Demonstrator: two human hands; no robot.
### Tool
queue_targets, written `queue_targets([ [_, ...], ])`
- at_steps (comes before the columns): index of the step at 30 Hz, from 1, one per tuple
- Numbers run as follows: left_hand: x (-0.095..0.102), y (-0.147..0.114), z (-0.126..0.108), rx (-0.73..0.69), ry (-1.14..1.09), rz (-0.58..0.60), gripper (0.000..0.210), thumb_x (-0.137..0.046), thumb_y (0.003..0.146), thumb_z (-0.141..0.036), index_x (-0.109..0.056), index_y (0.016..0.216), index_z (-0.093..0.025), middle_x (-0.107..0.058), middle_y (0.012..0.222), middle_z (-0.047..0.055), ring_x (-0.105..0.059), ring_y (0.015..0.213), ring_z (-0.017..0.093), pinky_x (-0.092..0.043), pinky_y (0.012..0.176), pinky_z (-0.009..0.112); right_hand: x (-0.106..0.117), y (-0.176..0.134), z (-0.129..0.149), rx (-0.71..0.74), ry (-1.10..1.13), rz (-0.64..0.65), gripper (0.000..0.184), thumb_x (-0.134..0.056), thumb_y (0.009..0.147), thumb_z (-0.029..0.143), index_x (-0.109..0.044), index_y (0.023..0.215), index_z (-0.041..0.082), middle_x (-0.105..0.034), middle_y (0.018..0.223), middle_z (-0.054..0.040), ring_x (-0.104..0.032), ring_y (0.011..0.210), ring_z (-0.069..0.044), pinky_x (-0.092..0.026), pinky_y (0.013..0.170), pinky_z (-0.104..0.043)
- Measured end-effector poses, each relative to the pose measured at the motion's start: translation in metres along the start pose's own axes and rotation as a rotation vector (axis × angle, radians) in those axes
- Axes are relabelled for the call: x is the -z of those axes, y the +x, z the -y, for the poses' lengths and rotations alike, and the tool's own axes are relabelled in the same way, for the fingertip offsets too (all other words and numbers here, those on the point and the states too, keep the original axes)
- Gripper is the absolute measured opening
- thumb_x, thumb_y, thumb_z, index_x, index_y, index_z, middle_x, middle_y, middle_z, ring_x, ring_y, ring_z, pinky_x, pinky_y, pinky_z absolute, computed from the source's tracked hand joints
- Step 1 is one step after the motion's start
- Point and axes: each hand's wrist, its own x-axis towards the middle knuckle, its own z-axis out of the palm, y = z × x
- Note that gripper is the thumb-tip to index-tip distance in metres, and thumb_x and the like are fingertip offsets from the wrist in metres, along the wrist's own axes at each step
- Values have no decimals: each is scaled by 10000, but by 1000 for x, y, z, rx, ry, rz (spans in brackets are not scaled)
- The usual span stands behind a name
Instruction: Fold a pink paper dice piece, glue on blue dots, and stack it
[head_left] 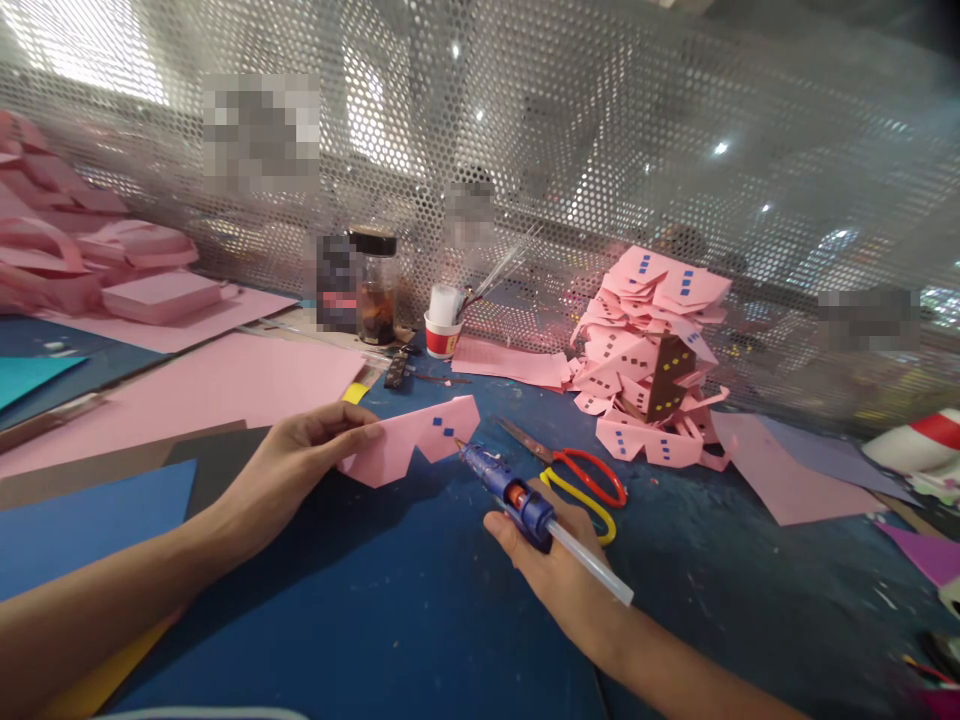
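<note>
My left hand [319, 450] pinches the left end of a pink paper mask [401, 440], holding it up above the blue table. Two small blue squares [442, 427] sit near the mask's right end. In my right hand [551, 570] is a blue glue gun [506, 490], my fingers wrapped round its grip. A clear glue stick [592, 565] juts out of its back. The nozzle points at the mask's right part, close to the blue squares; whether it touches I cannot tell. Just behind the gun lie scissors [581, 480] with red and yellow handles.
A pile of pink masks [637, 350] with coloured squares rises at the back right. A paper cup [442, 335] and a lidded jar [376, 290] stand along the perforated metal screen [555, 150]. Pink sheets [187, 395] and a blue sheet [97, 520] cover the left side.
</note>
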Motion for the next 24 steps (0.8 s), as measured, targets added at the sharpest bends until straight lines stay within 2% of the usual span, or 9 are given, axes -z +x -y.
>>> queue_targets([
  [15,-2,-1,-5,19,16,-21,295,-703,833,-503,-687,828,-209,-592,699,-52,-496,677,119,-349,627,219,0,-2,0,38,-68,-44,256,-618,918,431,-578,774,222,-606,640,27,-561,554,-128,-419,541,-232],
  [24,-1,-1,-3,6,5,-15,277,-697,845,-480,-694,845,-203,-611,711,-42,-500,687,130,-345,623,222,-1,-1,-2,32,-39,-21,253,-617,917,414,-554,770,219,-555,614,46,-505,522,-107,-394,518,-224],
])
